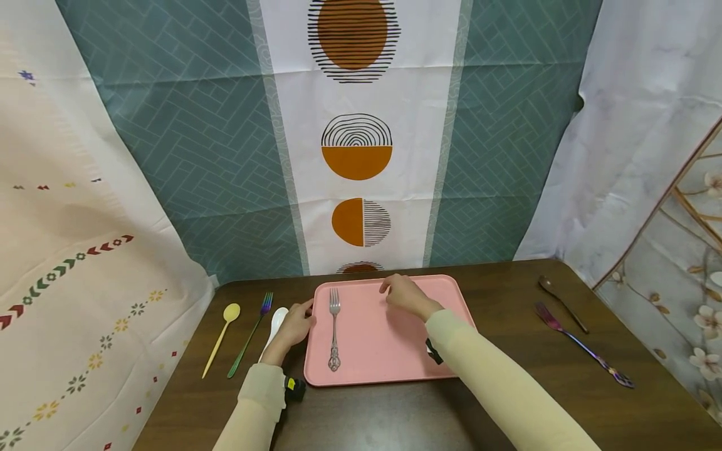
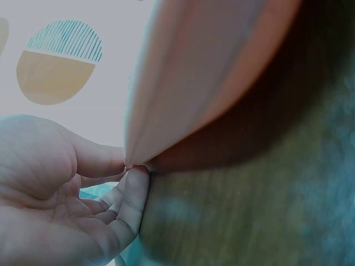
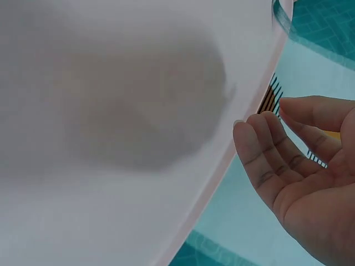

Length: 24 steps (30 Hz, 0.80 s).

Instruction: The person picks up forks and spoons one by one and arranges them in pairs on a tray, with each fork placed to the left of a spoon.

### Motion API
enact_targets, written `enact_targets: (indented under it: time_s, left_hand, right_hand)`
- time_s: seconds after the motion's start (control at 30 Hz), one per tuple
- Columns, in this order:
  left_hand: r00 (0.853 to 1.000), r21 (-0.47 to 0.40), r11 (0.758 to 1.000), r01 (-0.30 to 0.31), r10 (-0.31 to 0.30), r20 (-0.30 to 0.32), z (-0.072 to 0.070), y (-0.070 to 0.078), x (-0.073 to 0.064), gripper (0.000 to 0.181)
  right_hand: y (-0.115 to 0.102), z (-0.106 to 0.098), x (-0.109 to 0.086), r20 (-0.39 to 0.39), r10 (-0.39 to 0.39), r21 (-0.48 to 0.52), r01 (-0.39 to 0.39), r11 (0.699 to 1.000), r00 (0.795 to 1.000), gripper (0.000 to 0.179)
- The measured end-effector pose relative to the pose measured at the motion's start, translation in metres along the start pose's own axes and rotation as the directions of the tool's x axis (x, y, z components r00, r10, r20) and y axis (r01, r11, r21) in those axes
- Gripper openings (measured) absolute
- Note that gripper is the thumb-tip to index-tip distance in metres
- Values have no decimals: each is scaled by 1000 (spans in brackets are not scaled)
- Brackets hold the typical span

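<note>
over pink tray [image 1: 369, 341], right hand [image 1: 407, 295] hovering, left hand [image 1: 294, 324] pinching its edge

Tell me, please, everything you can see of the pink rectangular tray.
The pink rectangular tray has rounded corners, a low raised rim and a plain, smooth base; it looks like plastic. It appears to lie flat on the dark brown wooden table, long sides running left to right. An ornate silver metal fork rests on its left part, tines toward the far rim. The left hand pinches the left edge, while the right hand is over the far part; whether touching is unclear.
</note>
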State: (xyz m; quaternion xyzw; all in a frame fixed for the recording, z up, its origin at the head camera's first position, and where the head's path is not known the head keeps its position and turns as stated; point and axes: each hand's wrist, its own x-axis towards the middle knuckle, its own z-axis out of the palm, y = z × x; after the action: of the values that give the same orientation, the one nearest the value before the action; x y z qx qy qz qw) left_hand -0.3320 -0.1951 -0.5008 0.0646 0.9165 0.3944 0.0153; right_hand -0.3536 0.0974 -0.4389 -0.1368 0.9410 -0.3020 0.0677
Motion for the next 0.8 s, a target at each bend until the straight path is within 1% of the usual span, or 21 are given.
enact_targets:
  time_s: [0.3, 0.5, 0.67, 0.73, 0.8]
  left_hand:
    - [1000, 5, 1000, 8, -8, -2, 1, -2, 1, 54]
    - [1000, 5, 1000, 12, -12, -8, 2, -3, 2, 54]
    - [1000, 13, 1000, -3, 4, -12, 1, -2, 2, 53]
    - [1000, 15, 1000, -7, 7, -11, 1, -1, 2, 53]
    - [1000, 9, 1000, 3, -3, -6, 1, -1, 1, 53]
  right_hand:
    - [13, -14, -7, -8, 15, 20, -15, 1000, 1000, 36]
    - [26, -25, -8, -28, -5, 9, 6, 1000, 1000, 34]
    - [39, -34, -12, -49, -28, 2, 28, 1000, 998, 30]
    - [44, -38, -14, -50, -23, -4, 23, 1000, 999, 30]
    - [49, -41, -16, -55, -14, -19, 13, 1000, 998, 29]
